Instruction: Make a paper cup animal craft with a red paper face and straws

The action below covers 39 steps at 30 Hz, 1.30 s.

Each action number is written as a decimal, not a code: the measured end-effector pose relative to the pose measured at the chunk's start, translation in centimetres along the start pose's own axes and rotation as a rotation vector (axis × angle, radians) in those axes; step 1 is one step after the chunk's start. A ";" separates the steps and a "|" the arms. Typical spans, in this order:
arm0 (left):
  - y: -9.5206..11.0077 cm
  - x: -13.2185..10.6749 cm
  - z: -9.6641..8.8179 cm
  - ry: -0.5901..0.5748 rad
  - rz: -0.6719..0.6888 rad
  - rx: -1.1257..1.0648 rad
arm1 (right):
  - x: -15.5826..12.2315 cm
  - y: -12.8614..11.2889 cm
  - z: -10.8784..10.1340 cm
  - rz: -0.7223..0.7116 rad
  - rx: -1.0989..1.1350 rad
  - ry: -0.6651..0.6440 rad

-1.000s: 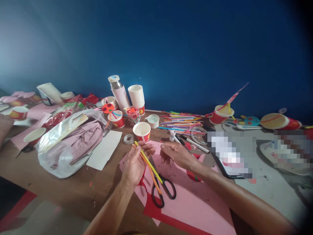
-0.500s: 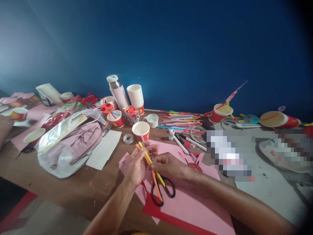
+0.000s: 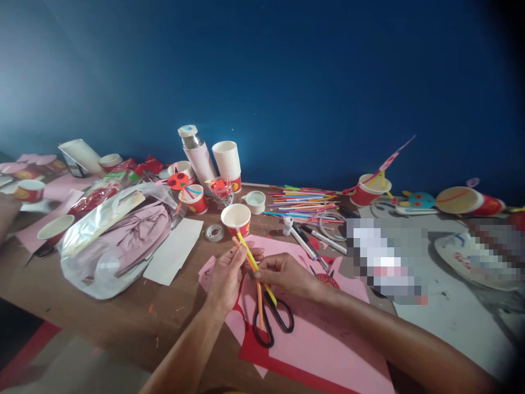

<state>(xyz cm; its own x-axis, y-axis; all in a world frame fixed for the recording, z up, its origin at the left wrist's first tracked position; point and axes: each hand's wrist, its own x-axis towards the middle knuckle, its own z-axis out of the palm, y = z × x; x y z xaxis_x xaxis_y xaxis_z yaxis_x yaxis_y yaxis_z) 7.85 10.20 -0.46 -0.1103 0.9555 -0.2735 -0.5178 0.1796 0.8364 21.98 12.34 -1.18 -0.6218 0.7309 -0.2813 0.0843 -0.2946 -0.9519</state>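
My left hand is closed, thumb pressed on an orange straw that slants down toward me. A yellow straw crosses it at a narrow angle. The fingertips of my right hand pinch the yellow straw around its middle, close against the orange one. Below the straws lie scissors with black handles, their blades hidden by my hands. Under them is pink paper with a red sheet beneath. Just beyond my fingers stands a red and white paper cup.
A tape roll and white card lie left, beside a plastic bag with cloth. Many loose straws, markers, a flask and stacked cups stand behind. At the far left edge shows another person's blurred arm.
The straws' lower ends have swung left and up, and the two now spread at a wider angle. My left fingers have curled in more; the right hand has shifted slightly.
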 end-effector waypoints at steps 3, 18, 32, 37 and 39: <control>0.0 0.0 0.0 -0.012 -0.038 0.009 | 0.0 0.2 0.0 -0.017 -0.038 -0.021; 0.2 0.0 -0.4 -0.108 -0.125 -0.021 | -0.4 0.8 -0.4 -0.012 -0.077 -0.086; 0.2 0.0 -0.5 -0.108 -0.176 -0.025 | 0.1 1.9 -0.3 -0.020 -0.074 -0.072; 0.2 -0.1 -0.4 -0.117 -0.191 -0.045 | 0.5 2.2 -0.4 -0.040 -0.093 -0.058; 0.0 0.0 -0.4 -0.120 -0.183 -0.049 | 0.7 2.5 -0.4 -0.044 -0.110 -0.046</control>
<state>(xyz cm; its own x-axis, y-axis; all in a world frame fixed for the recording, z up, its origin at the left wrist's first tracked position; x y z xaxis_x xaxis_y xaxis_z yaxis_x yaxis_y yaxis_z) 7.52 10.08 -0.60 0.0891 0.9296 -0.3575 -0.5607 0.3435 0.7534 22.05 12.36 -3.76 -0.6616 0.7118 -0.2359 0.1400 -0.1918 -0.9714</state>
